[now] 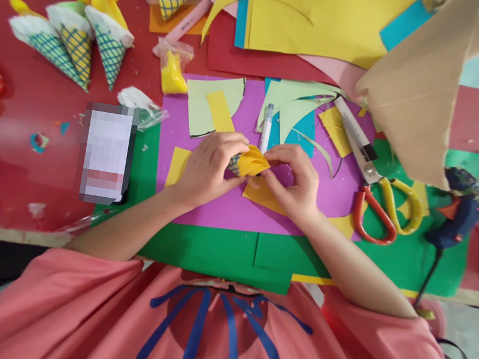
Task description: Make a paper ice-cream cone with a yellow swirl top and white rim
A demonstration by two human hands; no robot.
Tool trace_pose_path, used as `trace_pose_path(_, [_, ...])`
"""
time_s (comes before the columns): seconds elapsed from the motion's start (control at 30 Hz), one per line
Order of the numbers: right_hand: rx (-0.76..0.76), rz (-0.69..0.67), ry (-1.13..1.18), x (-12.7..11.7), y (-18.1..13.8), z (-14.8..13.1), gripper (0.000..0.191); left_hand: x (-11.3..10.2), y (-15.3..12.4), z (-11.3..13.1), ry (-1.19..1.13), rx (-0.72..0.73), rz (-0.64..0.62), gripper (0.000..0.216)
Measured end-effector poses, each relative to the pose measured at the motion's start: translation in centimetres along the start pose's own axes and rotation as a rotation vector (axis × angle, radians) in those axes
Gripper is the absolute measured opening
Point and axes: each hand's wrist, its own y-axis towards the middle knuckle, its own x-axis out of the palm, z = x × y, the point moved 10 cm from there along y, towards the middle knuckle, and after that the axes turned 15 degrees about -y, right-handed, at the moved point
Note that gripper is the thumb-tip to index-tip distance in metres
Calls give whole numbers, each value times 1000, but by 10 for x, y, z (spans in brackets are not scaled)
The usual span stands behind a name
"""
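Observation:
Between my two hands is a small paper cone, its yellow folded paper facing right and a blue-lined patterned part showing at the left. My left hand is closed around the patterned end. At the yellow edge, the thumb and fingers of my right hand pinch the paper. Under them lies a purple sheet with yellow scraps. A white marker stands out just beyond the cone. Pale green cut paper rests behind my left hand. Large scissors with red and yellow handles lie right of my right hand.
Several finished-looking paper cones lie at the upper left. A phone is left of my left arm. A blue glue gun with a cord sits at the right. Yellow sheets and brown paper cover the back.

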Motion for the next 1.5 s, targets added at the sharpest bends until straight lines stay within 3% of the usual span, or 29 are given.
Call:
trace_pose_path(0.2, [71, -23, 0, 1, 0, 6, 3, 5, 0, 3, -41, -13, -43, 50])
trace_pose_path(0.5, [120, 10, 196, 1, -9, 15, 30, 14, -9, -24, -437, -353, -60, 61])
trace_pose_path(0.67, [160, 80, 135, -9, -7, 18, 15, 24, -8, -30, -578, -441, -119, 58])
trace_pose_path(0.8, [201, 82, 109, -12, -4, 22, 25, 33, -8, -33, -709, -497, -147, 58])
trace_pose_path(1.03, [274, 25, 124, -8, -8, 24, 47, 33, -9, -33, -613, -457, -100, 58])
trace_pose_path(1.23, [147, 4, 89, -5, -4, 5, 8, 23, -9, -27, -449, -368, -34, 60])
trace_pose_path(1.5, [134, -104, 70, 6, -3, 0, 14, 20, -4, -14, -378, -304, -75, 53])
